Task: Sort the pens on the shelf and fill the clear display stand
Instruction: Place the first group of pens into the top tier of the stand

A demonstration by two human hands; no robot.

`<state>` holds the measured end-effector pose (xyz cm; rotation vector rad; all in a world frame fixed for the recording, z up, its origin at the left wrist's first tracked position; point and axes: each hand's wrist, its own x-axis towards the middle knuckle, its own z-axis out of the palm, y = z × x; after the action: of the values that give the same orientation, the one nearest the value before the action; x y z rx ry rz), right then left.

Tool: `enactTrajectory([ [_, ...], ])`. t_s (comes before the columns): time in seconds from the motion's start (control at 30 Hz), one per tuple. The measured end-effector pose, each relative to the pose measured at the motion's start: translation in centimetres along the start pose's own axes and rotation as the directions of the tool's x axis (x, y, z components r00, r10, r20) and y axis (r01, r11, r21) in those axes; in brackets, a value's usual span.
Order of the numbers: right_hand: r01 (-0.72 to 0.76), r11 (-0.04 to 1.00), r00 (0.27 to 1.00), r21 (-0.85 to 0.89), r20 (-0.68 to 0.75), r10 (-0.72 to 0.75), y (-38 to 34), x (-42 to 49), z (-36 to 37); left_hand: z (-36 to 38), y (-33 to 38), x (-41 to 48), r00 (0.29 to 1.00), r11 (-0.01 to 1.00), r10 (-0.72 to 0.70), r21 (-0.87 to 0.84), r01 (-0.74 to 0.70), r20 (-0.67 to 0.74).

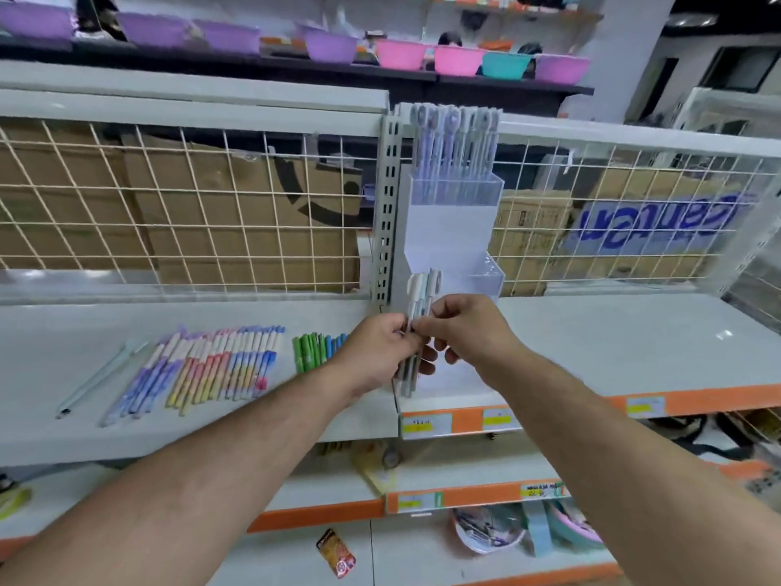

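Head view: the left hand (380, 353) has its fingers curled round a bundle of pale pens (422, 296), held upright just in front of the clear display stand (448, 230). The right hand (465, 327) meets it from the right, thumb and forefinger pinching one pen at the middle of the bundle, its other fingers loosely bent below. The capped ends rise above both hands and overlap the left edge of the stand's lower tier (486, 277); the bottom ends stick out beneath the left hand.

The stand is at the far edge of the white shelf (591, 340), against the wire grid. Its upper tier holds a row of upright pens (454, 150).

To the left, on the shelf, a row of pastel pens (211, 365) lies side by side. Right of them lie green pens (308, 351), with a few blue pens (336, 343) just beside the left wrist. A single pale green pen (101, 378) lies apart at the far left.
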<state>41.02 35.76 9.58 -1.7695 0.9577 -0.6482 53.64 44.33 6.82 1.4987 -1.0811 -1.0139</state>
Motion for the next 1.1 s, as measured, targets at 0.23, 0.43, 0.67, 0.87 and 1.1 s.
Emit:
enactTrajectory([
  [0.23,-0.003,1.000,0.998,-0.015,-0.059,0.002,-1.2,3.6,-2.0,-0.3,2.2,5.1,0.998,0.998,0.059,0.017,-0.060,0.029],
  [0.43,0.046,0.999,0.986,-0.014,-0.159,-0.048,-3.2,6.8,-3.8,-0.8,4.3,9.4,0.989,0.989,0.148,-0.011,-0.148,0.030],
  [0.67,0.125,0.988,0.959,-0.095,-0.243,-0.145,-6.0,10.4,-5.7,-1.2,6.4,12.6,0.987,0.980,0.155,-0.122,-0.157,-0.031],
  [0.87,0.281,0.953,0.888,-0.113,-0.347,-0.302,-10.5,14.6,-9.1,-1.0,6.5,14.4,0.991,0.965,0.063,-0.245,-0.090,-0.117],
  [1.1,0.356,0.916,0.845,-0.186,-0.355,-0.400,-12.5,18.0,-9.6,-1.0,6.4,14.8,0.982,0.959,0.032,-0.272,-0.083,-0.186],
])
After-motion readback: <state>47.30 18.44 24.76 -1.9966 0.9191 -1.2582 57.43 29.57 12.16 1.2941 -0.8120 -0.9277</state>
